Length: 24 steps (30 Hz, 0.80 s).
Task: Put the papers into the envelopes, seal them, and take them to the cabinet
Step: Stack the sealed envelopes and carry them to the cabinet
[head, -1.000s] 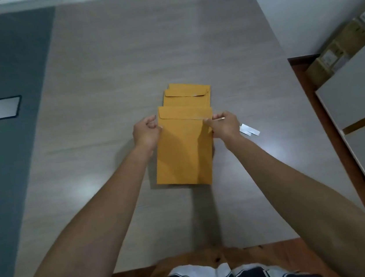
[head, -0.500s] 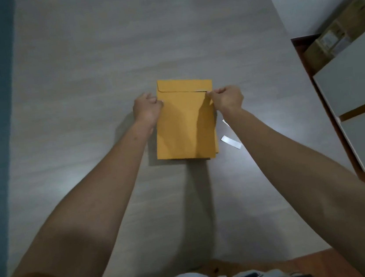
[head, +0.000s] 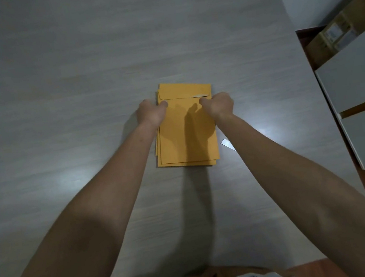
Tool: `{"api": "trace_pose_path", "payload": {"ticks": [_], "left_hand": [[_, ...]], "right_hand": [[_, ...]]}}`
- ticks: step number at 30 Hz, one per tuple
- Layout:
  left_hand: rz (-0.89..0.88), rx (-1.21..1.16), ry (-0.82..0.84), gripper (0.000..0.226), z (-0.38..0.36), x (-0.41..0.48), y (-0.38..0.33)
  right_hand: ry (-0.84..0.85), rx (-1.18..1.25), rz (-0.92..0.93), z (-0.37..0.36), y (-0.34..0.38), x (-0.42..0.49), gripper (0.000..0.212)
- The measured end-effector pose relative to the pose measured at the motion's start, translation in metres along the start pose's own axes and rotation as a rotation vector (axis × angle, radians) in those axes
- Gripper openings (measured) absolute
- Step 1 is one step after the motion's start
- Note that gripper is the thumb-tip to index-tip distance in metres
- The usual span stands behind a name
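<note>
Several yellow envelopes [head: 188, 137] lie stacked flat on the table [head: 81, 104] — the left hand [head: 151, 115] and right hand [head: 219, 106] pinch the stack's upper side edges, thumbs on top, fingers curled at the sides. A white strip [head: 227, 143] lies just right of the stack.

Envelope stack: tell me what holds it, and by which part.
Left hand pinches the envelope stack at its upper left edge, right hand at its upper right edge.
</note>
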<state>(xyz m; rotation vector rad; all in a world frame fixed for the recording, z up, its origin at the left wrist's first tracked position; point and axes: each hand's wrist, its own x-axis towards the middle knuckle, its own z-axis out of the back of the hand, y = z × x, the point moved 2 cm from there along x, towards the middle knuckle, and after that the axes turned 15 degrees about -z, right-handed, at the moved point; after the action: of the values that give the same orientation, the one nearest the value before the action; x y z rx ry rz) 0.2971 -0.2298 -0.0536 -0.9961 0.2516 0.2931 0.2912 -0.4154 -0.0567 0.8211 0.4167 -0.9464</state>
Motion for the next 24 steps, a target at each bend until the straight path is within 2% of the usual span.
{"api": "trace_pose_path", "payload": {"ticks": [2, 7, 13, 19, 24], "left_hand": [[0.023, -0.034, -0.007, 0.027, 0.0, 0.0, 0.005], [0.111, -0.121, -0.035, 0.042, 0.007, -0.005, 0.024], [0.155, -0.426, -0.022, 0.027, 0.014, -0.026, 0.037], [0.051, -0.55, -0.077, 0.031, 0.028, -0.068, 0.049], [-0.121, -0.638, -0.117, 0.036, 0.044, -0.109, 0.05]], "right_hand": [[0.019, -0.009, -0.012, -0.002, 0.0, -0.001, 0.046], [0.079, 0.001, -0.013, -0.013, -0.006, -0.006, 0.038], [0.198, 0.146, 0.0, -0.019, -0.013, -0.03, 0.049], [0.218, 0.296, 0.064, -0.024, -0.035, -0.066, 0.045], [0.197, 0.402, 0.285, -0.016, -0.054, -0.102, 0.034]]}}
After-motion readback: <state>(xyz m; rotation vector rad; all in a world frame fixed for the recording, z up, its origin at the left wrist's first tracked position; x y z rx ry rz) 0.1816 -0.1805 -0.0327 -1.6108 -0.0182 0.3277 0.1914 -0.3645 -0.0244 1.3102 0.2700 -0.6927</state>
